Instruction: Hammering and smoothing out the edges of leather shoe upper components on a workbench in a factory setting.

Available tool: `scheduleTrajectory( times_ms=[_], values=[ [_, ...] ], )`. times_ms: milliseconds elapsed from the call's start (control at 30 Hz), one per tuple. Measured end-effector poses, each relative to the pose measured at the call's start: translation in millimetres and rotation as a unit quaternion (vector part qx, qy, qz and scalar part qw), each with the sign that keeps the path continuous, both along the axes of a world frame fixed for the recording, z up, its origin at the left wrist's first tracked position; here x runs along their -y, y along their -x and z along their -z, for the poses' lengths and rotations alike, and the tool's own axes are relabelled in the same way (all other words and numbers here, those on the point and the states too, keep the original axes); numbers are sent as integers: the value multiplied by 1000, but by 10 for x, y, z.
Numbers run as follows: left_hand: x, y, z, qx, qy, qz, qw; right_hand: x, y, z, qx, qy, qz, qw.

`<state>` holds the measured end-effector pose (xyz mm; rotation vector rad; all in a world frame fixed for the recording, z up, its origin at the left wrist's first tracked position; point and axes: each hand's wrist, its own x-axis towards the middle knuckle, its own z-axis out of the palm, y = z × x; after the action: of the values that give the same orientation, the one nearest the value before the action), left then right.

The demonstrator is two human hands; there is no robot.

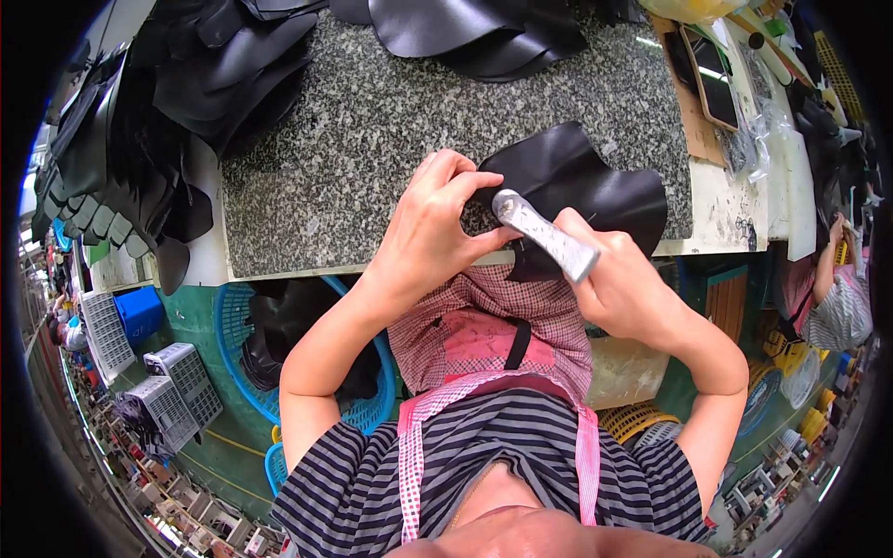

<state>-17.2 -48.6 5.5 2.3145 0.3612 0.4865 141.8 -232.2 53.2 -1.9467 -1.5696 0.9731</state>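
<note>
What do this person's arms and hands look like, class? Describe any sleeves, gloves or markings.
The left hand and right hand are ungloved, with no watch, bracelet or cables visible. Both forearms are bare. The sleeves are short and loose, with black and grey stripes.

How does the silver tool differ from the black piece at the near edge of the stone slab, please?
Colour: the silver tool is pale and scuffed; the black piece is dark and smooth.
Size: the tool is narrow; the black piece is broad, with a curving outline.
Position: the tool slants in front of the black piece, which lies partly past the stone slab's edge.
Both are near that edge.
</note>
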Motion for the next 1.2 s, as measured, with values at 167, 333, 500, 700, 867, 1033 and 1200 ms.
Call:
scheduleTrajectory(
  times_ms=[167, 333, 500, 700, 867, 1033, 1200],
  values=[
    [-39, -12, -37, -24, 8, 9, 1000, -19, 78, -141, -15, -118, 47, 992],
    [-64, -17, 15, -14, 0, 12, 1000, -61, 31, -44, 11, -74, -4, 997],
    [-23, -34, -89, -22, -9, 18, 1000, 74, -12, 117, -14, -44, 79, 996],
    [19, -327, -185, -76, -121, -40, 989, 117, -213, 214, -7, -152, 341, 928],
    [-15, -744, -98, -40, -70, 48, 996, 78, -251, 384, -78, -188, 385, 900],
    [42, -729, -66, -79, 249, 64, 963, 114, -329, 334, -114, -181, 349, 912],
    [169, -434, -112, 24, 509, -55, 859, -21, -270, 259, -328, -123, 259, 900]
  ],
)
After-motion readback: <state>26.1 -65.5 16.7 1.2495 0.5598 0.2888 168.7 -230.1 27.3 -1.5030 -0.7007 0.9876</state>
